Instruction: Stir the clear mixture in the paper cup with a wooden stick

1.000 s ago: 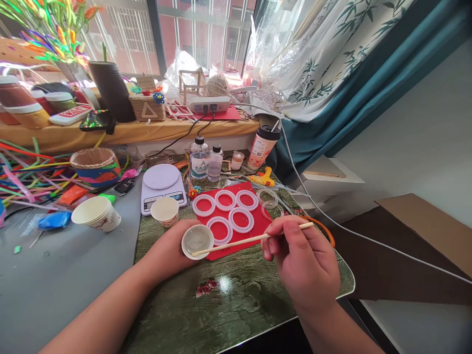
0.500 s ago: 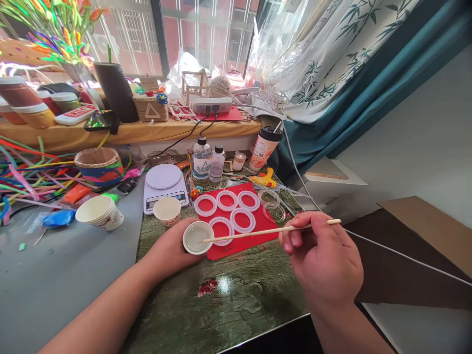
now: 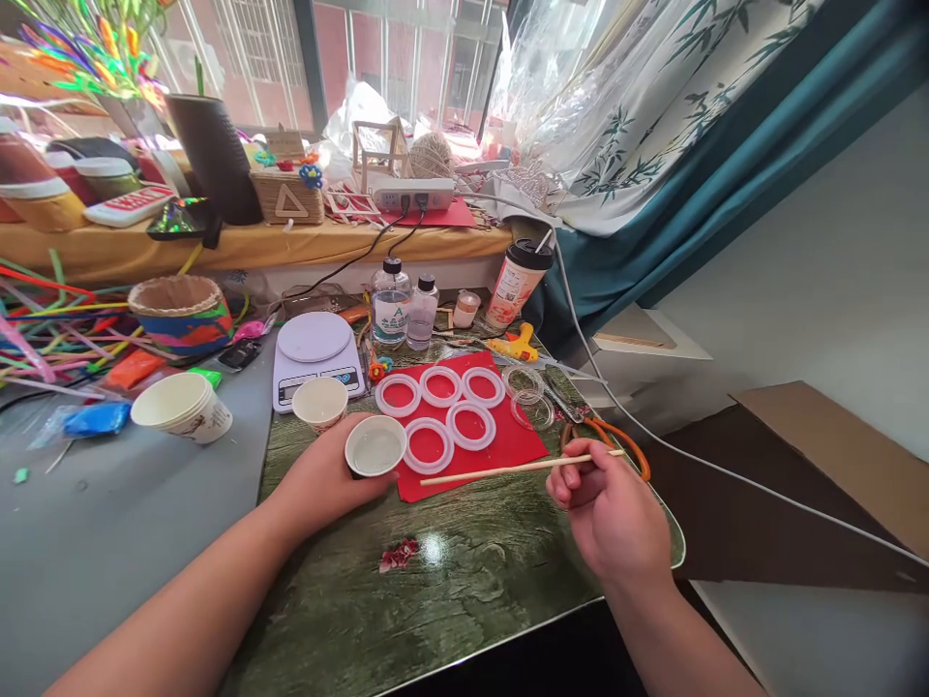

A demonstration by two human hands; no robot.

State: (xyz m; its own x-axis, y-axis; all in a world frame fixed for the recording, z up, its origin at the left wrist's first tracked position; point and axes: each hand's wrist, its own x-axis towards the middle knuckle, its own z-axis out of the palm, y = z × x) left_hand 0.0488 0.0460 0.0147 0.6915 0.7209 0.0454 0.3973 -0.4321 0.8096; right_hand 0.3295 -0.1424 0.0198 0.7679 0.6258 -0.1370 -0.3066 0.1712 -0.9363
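Note:
My left hand (image 3: 330, 474) is wrapped round a small paper cup (image 3: 375, 446) with clear liquid in it. Between the fingers of my right hand (image 3: 606, 499) is a thin wooden stick (image 3: 508, 469), whose tip lies outside the cup, to its right. Several translucent ring molds (image 3: 470, 426) rest on a red sheet (image 3: 519, 438) beyond the stick. Another paper cup (image 3: 320, 403) stands just behind my left hand, in front of a white digital scale (image 3: 317, 350).
Two bottles (image 3: 390, 308) stand behind the molds, near a lidded drink cup (image 3: 517, 286) and a yellow glue gun (image 3: 517, 344). Orange-handled pliers (image 3: 622, 440) lie beyond my right hand. Stacked paper cups (image 3: 183, 407) are at left. A white cable (image 3: 697, 455) crosses the right side.
The stick's tip has come out of the held cup, and my right hand has moved slightly left and down. The orange-handled pliers now show. The whole view has shifted a little.

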